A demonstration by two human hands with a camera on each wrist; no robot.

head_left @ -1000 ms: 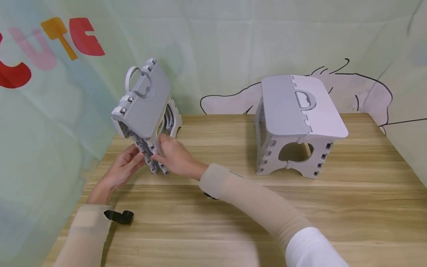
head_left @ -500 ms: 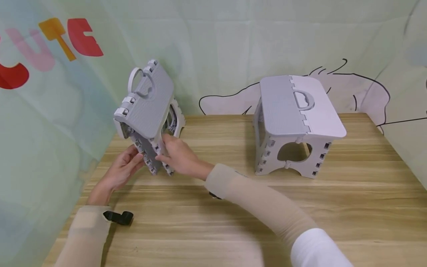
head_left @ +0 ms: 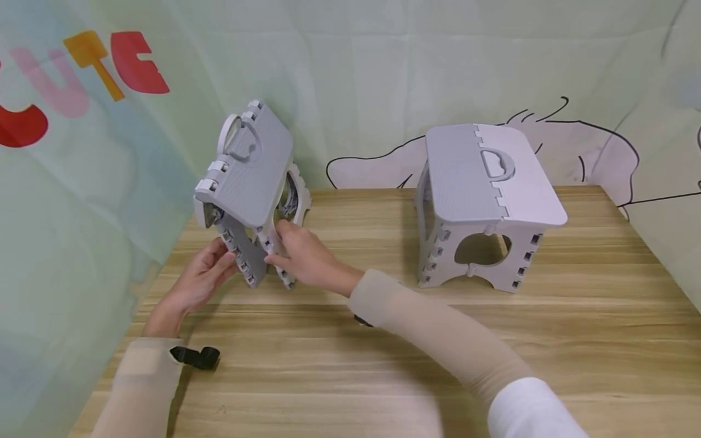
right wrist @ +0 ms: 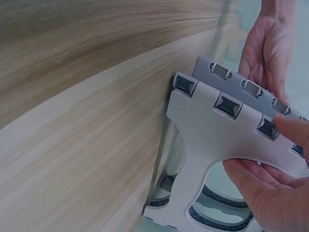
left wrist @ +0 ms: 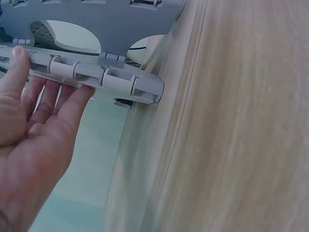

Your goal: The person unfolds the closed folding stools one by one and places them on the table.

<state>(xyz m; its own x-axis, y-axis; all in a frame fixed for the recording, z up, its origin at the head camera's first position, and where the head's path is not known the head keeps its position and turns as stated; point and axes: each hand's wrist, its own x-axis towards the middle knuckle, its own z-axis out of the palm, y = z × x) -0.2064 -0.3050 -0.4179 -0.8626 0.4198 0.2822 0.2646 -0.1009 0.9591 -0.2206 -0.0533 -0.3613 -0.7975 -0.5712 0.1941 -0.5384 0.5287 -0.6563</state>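
A partly folded grey plastic step stool (head_left: 257, 176) stands at the left of the table, its top peaked like a roof with the handle loop (head_left: 229, 132) sticking up. My left hand (head_left: 201, 277) holds the hinged edge of its left leg panel (left wrist: 91, 72), thumb on the near side and fingers behind. My right hand (head_left: 306, 255) grips the right leg panel (right wrist: 203, 111), with the thumb on the hinge edge and fingers through the cut-out. A gap shows between the two leg panels. The far legs are partly hidden.
A second stool (head_left: 465, 176), fully unfolded with a flat top, stands on the wooden table (head_left: 328, 365) to the right. A printed cloth backdrop (head_left: 356, 79) hangs behind and along the left side, close to the first stool.
My right hand has moved right, drawing its leg panel away from the left one and widening the gap. The stool's top has spread and shifted right. My left hand stays in place.
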